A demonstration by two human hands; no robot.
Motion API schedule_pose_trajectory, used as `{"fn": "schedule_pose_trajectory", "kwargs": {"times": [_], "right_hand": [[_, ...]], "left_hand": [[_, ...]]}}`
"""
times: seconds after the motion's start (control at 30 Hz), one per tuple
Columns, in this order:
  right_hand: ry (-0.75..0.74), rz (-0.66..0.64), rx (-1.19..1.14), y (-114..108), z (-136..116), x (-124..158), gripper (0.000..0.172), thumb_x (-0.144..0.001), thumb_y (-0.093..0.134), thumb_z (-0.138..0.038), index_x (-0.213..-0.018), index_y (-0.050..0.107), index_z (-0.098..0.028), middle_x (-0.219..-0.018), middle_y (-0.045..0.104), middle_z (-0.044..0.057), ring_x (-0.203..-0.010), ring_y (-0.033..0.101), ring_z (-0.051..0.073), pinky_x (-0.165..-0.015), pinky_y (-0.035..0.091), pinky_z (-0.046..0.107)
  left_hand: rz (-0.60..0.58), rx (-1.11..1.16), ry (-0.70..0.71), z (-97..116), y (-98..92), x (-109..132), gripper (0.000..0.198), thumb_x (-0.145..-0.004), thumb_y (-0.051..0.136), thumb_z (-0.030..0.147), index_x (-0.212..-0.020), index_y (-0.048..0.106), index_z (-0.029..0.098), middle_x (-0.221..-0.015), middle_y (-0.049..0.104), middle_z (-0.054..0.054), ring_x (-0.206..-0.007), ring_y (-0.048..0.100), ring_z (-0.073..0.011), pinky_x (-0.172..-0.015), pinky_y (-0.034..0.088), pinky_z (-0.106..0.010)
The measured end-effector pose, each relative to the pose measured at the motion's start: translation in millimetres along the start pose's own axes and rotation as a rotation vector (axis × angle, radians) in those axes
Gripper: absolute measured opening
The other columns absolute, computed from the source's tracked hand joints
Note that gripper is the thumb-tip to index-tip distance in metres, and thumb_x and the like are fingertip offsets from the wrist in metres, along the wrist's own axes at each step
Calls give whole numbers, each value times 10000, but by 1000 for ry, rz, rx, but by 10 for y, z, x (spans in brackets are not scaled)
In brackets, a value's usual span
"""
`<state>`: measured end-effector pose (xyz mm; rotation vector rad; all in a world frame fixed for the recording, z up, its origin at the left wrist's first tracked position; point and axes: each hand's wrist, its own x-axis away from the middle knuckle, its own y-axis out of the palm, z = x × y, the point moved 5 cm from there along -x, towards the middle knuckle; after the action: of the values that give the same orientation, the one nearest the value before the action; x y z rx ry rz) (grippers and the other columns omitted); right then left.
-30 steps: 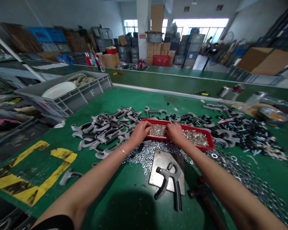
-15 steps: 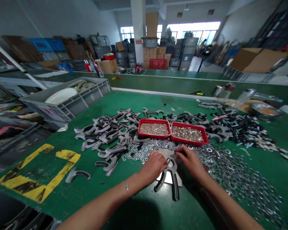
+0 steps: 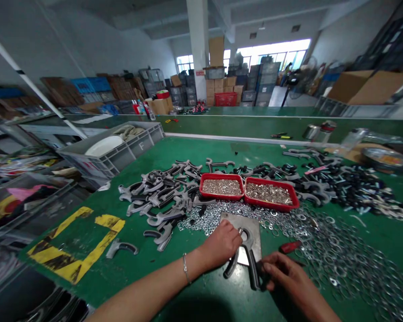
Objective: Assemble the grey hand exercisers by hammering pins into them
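A grey plier-shaped clamp (image 3: 252,264) with black grips lies on a flat steel plate (image 3: 256,226), its two handles spread toward me. My left hand (image 3: 223,241) is closed at the clamp's head, fingertips pinched beside a small metal piece there. To the right of the handle's end, my right hand (image 3: 285,273) has its thumb and fingers curled together. Something dark shows by those fingertips, but I cannot make it out. A red-handled tool (image 3: 290,247) lies just beyond that hand.
Two red trays (image 3: 221,196) of small metal parts stand behind the plate. Loose washers (image 3: 336,255) spread across the right. Grey clamp halves (image 3: 168,197) pile up at left, black-headed bolts (image 3: 352,188) at back right. A grey crate (image 3: 130,154) sits at the far left.
My right hand has moved from beside the clamp's head, down and right to the handle's end. The red-handled tool now shows more clearly. My left hand remains at the head; the view has tilted up.
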<state>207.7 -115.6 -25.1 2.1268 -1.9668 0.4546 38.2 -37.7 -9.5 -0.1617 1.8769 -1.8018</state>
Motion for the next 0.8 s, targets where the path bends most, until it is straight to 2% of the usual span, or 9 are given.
{"fn": "schedule_pose_trajectory", "kwargs": {"times": [0.13,0.23,0.33,0.4,0.47,0.57,0.63,0.73,0.8], "right_hand": [[60,-21,-41,-40,25,81,402,-695,753,-557,-734,616,-180,-684,624,-22,-507,607,127,-525,450,254],[112,25,-95,-34,70,139,412,-696,760,-564,-714,605,-182,-618,551,-57,-466,532,91,-462,427,221],[165,36,-191,-8,176,204,391,-694,783,-538,-742,613,-189,-643,550,-57,-504,496,80,-447,431,195],[194,-7,-248,2,233,239,377,-680,810,-504,-762,615,-191,-688,591,-40,-553,518,86,-488,466,198],[206,-57,-264,-10,224,247,364,-684,815,-479,-780,619,-188,-732,625,-22,-592,550,95,-538,500,216],[172,-80,-128,-55,67,163,339,-749,752,-494,-786,622,-183,-741,636,-8,-562,575,111,-538,501,247],[54,-22,92,-75,-115,37,306,-822,670,-494,-795,625,-193,-727,639,0,-542,593,138,-535,493,279],[-330,93,509,14,-416,-155,227,-913,566,-420,-833,644,-222,-819,671,48,-739,649,222,-711,525,368],[-565,111,707,148,-495,-236,191,-945,528,-360,-865,650,-237,-891,675,71,-866,632,254,-819,514,417]], "left_hand": [[-8,-8,35,8,-95,-25,244,-986,449,183,-839,637,132,-835,651,-81,-861,563,-230,-855,414,-403],[-29,47,51,36,-112,19,223,-985,452,177,-915,659,135,-898,669,-92,-898,576,-231,-880,424,-410],[-19,246,-90,-10,-104,122,205,-983,477,189,-1070,662,175,-1040,675,-78,-987,579,-212,-912,442,-380],[-10,411,-205,-92,-112,167,219,-983,487,199,-1120,658,197,-1086,671,-59,-1033,579,-188,-940,452,-345],[2,497,-254,-216,-169,129,222,-978,500,207,-1136,655,188,-1106,666,-57,-1062,581,-174,-973,451,-325],[11,371,-293,-565,-331,-103,220,-970,514,221,-1139,649,178,-1147,655,-65,-1100,580,-177,-1001,441,-336],[-41,186,-371,-915,-409,-311,222,-980,484,226,-1102,665,186,-1131,663,-69,-1095,593,-187,-990,447,-352],[-94,62,-515,-1463,-432,-559,192,-946,506,161,-985,690,122,-1041,685,-134,-1057,627,-234,-949,469,-379],[-128,30,-609,-1740,-366,-631,131,-910,562,138,-930,685,95,-960,698,-147,-985,656,-238,-891,499,-369]]}}
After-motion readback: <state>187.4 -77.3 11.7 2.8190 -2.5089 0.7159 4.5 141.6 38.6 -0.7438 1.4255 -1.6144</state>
